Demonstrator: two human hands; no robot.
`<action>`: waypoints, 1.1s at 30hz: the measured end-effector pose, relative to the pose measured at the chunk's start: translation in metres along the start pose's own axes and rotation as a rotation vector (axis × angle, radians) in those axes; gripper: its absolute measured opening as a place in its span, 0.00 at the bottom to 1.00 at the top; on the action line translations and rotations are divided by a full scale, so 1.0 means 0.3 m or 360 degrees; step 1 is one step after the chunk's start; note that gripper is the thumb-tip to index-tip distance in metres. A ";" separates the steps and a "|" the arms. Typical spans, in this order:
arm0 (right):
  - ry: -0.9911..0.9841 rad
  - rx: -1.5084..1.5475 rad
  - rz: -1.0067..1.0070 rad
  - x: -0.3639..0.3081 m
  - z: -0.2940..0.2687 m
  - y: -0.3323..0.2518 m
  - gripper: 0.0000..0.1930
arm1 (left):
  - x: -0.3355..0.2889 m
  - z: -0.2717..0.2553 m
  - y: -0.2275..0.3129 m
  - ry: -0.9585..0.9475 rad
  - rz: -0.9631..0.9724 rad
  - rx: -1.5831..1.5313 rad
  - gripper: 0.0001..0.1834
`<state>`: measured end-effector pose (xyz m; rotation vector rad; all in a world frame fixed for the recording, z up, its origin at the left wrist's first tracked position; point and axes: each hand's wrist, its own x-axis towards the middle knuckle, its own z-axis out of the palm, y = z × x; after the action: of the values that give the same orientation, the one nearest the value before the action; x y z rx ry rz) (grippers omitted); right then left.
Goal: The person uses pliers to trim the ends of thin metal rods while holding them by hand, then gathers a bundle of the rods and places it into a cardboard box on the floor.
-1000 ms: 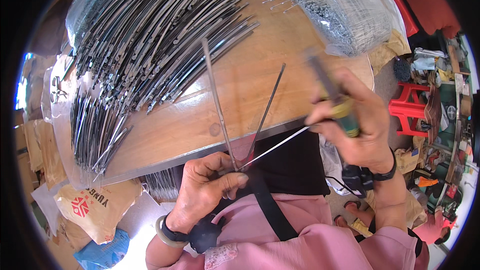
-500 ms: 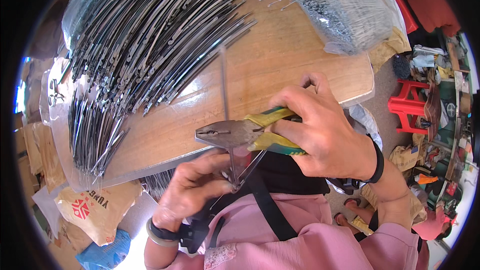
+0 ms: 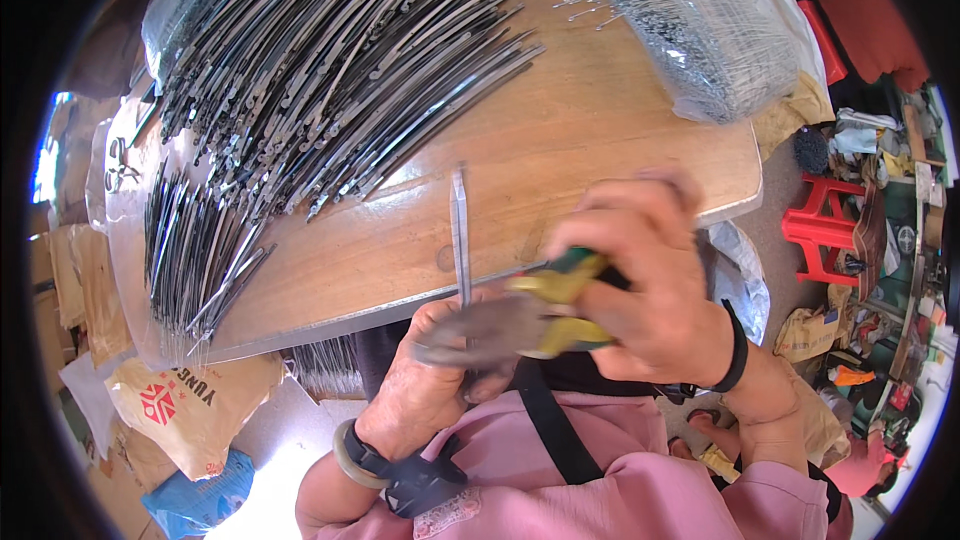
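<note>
Tabletop (image 3: 610, 115), pliers (image 3: 505, 330) in right grip (image 3: 650, 285).

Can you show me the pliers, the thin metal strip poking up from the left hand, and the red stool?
Combination pliers (image 3: 508, 326): head view, on the blurred grey metal head.
Thin metal strip (image 3: 461, 240): head view, mid-length.
Red plastic stool (image 3: 816, 228): head view, on its frame.

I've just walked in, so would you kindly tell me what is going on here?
A person's left hand holds a thin metal strip, its far end over the wooden table. The right hand grips yellow-and-green-handled pliers, their blurred head in front of the left hand; whether it bites the strip is unclear. A pile of dark metal strips lies on the table.
</note>
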<state>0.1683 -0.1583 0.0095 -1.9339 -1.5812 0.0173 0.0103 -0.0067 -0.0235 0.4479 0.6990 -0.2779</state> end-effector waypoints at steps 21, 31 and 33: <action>-0.0633 0.0254 0.0125 -0.050 0.020 -0.014 0.10 | -0.029 -0.008 0.011 0.0531 0.1070 0.0897 0.03; -0.0169 -0.0153 0.0109 0.142 -0.142 0.171 0.14 | -0.283 -0.279 0.200 0.1630 0.1502 0.1563 0.03; 0.0143 -0.0670 -0.0085 0.212 -0.143 0.309 0.13 | -0.249 -0.297 0.263 0.1673 0.1763 0.2315 0.12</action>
<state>0.2839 -0.1289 0.0235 -2.1662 -1.6742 -0.4515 -0.0631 0.1123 -0.0098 2.3723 1.0443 0.6547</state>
